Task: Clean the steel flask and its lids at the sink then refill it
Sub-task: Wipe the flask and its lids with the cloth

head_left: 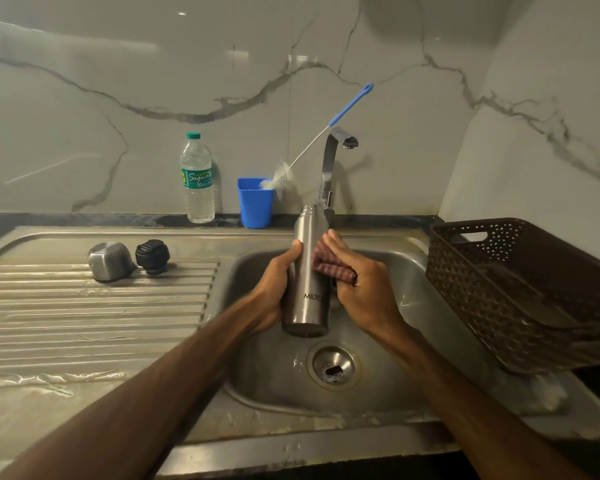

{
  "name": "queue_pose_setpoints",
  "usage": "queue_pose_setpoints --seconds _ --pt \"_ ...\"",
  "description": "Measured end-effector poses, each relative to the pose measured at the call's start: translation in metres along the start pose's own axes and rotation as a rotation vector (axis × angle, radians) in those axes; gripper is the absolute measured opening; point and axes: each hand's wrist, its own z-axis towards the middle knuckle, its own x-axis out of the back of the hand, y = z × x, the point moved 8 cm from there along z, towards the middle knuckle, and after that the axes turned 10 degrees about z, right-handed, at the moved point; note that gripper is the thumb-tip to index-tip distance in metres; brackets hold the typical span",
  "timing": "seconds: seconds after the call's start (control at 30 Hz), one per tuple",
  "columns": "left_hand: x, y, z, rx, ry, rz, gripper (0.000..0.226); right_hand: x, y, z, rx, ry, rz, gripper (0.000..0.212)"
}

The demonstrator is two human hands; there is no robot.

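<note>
Flask (307,271) near upright over sink (413,341), open mouth tilted away.

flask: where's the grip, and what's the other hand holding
Left hand grips the steel flask around its lower body; right hand holds a checked cloth against its side.

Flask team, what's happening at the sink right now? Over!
Left hand grips steel flask over the sink. Right hand holds checked cloth against its side. Lids off: steel cap and black stopper on the drainboard. Nothing in the way.
</note>
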Motion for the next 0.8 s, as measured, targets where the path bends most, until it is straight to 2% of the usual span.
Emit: queue_pose_setpoints --seconds 0.1,0.17,0.27,0.37,0.43,0.57,0.7,0.8 --pt "0.001 0.002 0.002 0.002 -0.004 -0.05 0.053 -0.014 -0.014 -0.006 0.098 -0.139 0.0 0.064" --pt "0.008 0.001 0.002 0.003 -0.003 -0.051 0.052 -0.023 -0.014 -0.006 0.102 -0.202 0.032 0.067" --pt "0.003 -0.001 -0.001 0.007 -0.036 -0.011 0.054 -0.011 -0.001 0.001 0.017 -0.089 0.017 0.077" --pt "-0.007 -0.001 -0.001 -0.015 -0.057 0.042 0.053 0.006 0.008 0.003 -0.026 0.032 0.014 0.076" --pt "-0.007 0.0 0.0 -0.026 -0.051 0.035 0.054 0.003 0.002 0.002 0.016 -0.011 -0.004 0.072" --pt "0.005 -0.003 0.004 -0.022 -0.023 0.029 0.053 -0.02 -0.009 -0.003 0.083 -0.21 -0.036 0.069" --pt "0.003 -0.007 0.005 -0.003 -0.025 0.022 0.057 -0.012 -0.001 0.017 0.064 -0.182 -0.095 0.076" --pt "0.003 -0.008 0.006 -0.005 -0.015 0.028 0.051 -0.005 0.005 0.031 0.044 -0.104 -0.086 0.077"
